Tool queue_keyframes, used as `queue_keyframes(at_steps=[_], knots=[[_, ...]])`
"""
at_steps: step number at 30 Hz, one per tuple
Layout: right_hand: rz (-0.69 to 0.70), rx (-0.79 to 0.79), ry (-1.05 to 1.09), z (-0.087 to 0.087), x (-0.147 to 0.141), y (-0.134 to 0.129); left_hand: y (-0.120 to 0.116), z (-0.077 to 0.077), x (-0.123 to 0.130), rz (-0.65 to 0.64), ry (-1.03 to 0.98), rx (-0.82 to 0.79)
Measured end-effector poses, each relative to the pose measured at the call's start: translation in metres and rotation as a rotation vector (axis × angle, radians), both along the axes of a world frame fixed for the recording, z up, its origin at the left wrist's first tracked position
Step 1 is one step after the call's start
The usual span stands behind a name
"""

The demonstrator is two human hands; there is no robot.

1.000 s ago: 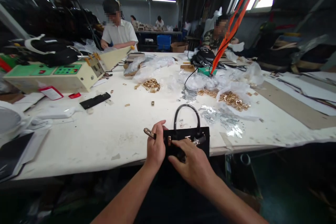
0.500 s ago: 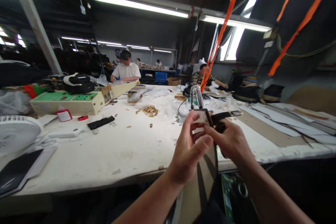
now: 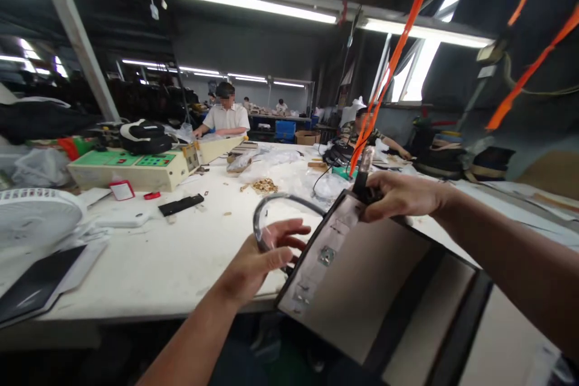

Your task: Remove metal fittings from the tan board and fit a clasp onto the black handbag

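A flat bag panel (image 3: 362, 277) lies tilted in front of me, beige on the side I see, with black edges and dark bands. Along its upper left edge runs a pale strip holding a small square metal fitting (image 3: 326, 256) and several thin prongs. A curved handle (image 3: 289, 198) wrapped in clear plastic loops out from that edge. My right hand (image 3: 393, 196) is closed on the panel's top corner, beside a dark upright strap end in clear wrap. My left hand (image 3: 260, 259) is at the handle loop, fingers spread and apart, close to the panel's edge.
On the white table (image 3: 212, 253) lie a pile of gold-coloured metal pieces (image 3: 265, 186), a black strip (image 3: 181, 205) and clear plastic bags. A green-topped machine (image 3: 129, 169) and a white fan (image 3: 38, 220) stand left. Co-workers sit across the table; orange ribbons (image 3: 398, 54) hang at right.
The panel has swung from nearly edge-on to showing its broad beige side. My left hand has moved left and down, away from my right hand, and its fingers have spread. The camera view has shifted slightly.
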State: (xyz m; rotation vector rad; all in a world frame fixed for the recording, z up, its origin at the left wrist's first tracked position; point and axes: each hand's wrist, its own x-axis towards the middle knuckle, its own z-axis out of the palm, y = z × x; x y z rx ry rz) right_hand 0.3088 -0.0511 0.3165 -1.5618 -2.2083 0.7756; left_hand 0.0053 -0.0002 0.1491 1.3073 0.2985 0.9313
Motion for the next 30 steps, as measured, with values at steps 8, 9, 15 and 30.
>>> queue_keyframes(at_steps=[8,9,15,30], knots=[[0.18,-0.369,-0.081,-0.175,-0.027,0.104,-0.047,-0.165,0.007,0.167,0.064,-0.543],[0.179,-0.408,-0.076,-0.193,-0.028,0.112,-0.05,-0.174,0.008,0.187,0.057,-0.573],[0.21,-0.541,-0.103,-0.247,-0.025,0.147,-0.057,-0.197,0.021,0.29,0.086,-0.702],[-0.11,-0.12,-0.041,-0.251,-0.019,0.14,-0.055,-0.208,0.059,0.388,0.092,-0.981]])
